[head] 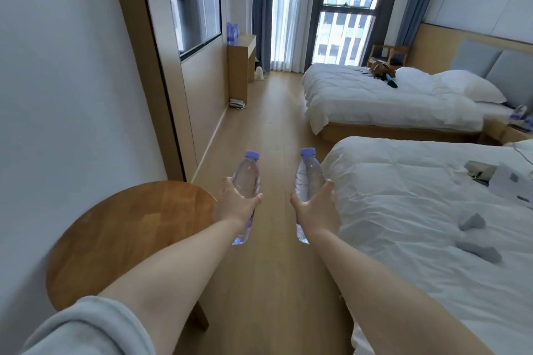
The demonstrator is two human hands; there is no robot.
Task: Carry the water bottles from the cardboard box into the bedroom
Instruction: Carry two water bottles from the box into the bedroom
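Water bottles, two of them, carried out in front at arm's length above the wooden floor (268,130), in the aisle between the round wooden table (129,239) on the left and the near bed (403,210) on the right. Left bottle (246,179) gripped round its middle by the left hand (235,204), thumb and fingers wrapped about the clear body, purple cap pointing ahead and up. Right bottle (309,179) gripped the same way by the right hand (314,207), cap likewise forward. Bottles held near each other but apart, neither touching table nor bedding.

Already inside the bedroom, judging by the two beds and the curtained window beyond. No cardboard box anywhere in view. More purple-capped bottles (232,32) seemingly gathered on the far desk (245,46) against the left wall, though too small and blurred to count; another bottle or two possibly on the nightstand (496,130) at the right edge.

Carrying leg of this trip largely done; setting down not yet done. Remaining: walking on, probably to the desk, placing both bottles, then returning for whatever the box may hold.
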